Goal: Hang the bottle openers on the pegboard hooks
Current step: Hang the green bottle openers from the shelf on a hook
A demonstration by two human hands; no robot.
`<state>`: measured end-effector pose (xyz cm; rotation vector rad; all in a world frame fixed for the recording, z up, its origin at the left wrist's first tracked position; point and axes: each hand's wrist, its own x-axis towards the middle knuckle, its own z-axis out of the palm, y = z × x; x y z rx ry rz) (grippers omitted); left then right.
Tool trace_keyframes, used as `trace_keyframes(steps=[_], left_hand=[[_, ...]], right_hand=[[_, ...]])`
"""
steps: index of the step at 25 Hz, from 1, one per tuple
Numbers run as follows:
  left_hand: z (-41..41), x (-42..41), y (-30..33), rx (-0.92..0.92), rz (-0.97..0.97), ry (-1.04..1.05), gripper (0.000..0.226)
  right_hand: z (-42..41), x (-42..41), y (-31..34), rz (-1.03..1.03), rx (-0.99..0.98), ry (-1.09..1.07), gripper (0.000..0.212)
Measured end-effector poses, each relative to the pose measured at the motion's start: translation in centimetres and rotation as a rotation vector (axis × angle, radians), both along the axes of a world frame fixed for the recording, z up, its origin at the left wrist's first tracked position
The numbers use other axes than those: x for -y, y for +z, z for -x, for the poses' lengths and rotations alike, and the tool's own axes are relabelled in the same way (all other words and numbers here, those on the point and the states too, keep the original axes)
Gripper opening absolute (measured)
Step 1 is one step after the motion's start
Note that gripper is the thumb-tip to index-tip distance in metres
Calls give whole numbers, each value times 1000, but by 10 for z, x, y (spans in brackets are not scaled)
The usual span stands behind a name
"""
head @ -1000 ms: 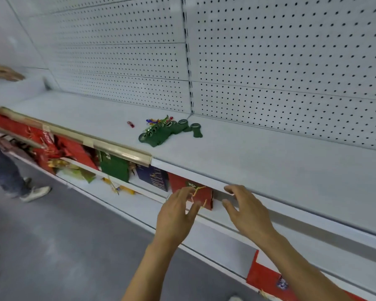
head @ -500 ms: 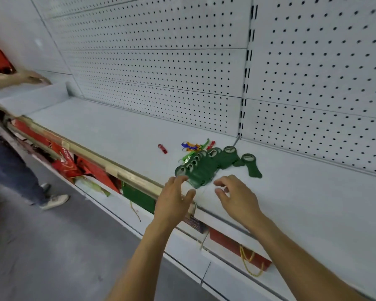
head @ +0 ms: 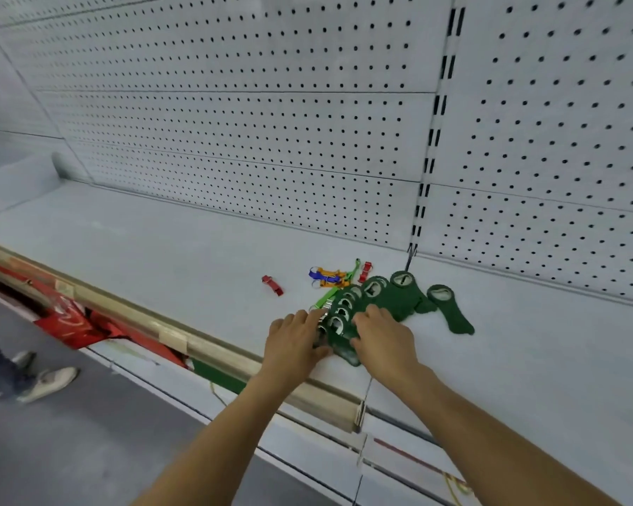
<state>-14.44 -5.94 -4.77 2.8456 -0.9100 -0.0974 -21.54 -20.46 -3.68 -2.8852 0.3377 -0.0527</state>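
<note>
Nearest, the front rail (head: 256, 370) of the shelf (head: 161, 250) is crossed by both forearms. Just past it, the left hand (head: 295, 345) is laid on the near left end of the pile of green bottle openers (head: 366, 304); its fingers are bent onto the pile, but whether anything is actually pinched cannot be told. The right hand (head: 384, 337) is set on the near right side of the same pile, fingers curled down over it, hold likewise not readable. One more green opener (head: 450, 312) is lying just right of the pile, apart from it. Behind the pile a cluster of small coloured clips (head: 331, 277) is seen, with one red clip (head: 273, 285) off to the left. Farthest, the pegboard (head: 253, 122) rises from the back of the shelf; no hooks can be made out on it, only a thin metal piece (head: 410, 255) at the foot of the slotted upright.

Risks, as judged: the openers overlap, so several could be dragged together if one is lifted, and some could be pushed off the near edge, which is close behind the hands. The coloured clips could be snagged too.

Room: wide bare shelf is left on both sides, more to the left; the back wall is near behind the pile. Another person's leg and shoe (head: 48, 381) are seen far left on the floor, well apart.
</note>
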Motion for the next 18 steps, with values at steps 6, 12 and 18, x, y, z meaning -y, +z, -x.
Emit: trace_keyframes(steps=[6, 12, 18], left_hand=[[-11, -17, -3, -260, 239, 21, 52], [-18, -33, 4, -429, 255, -22, 30], [-13, -43, 18, -578, 388, -54, 28]], right_hand=[[-8, -17, 5, -22, -92, -121, 29], [5, -21, 9, -308, -156, -214, 24], [30, -40, 5, -692, 11, -357, 11]])
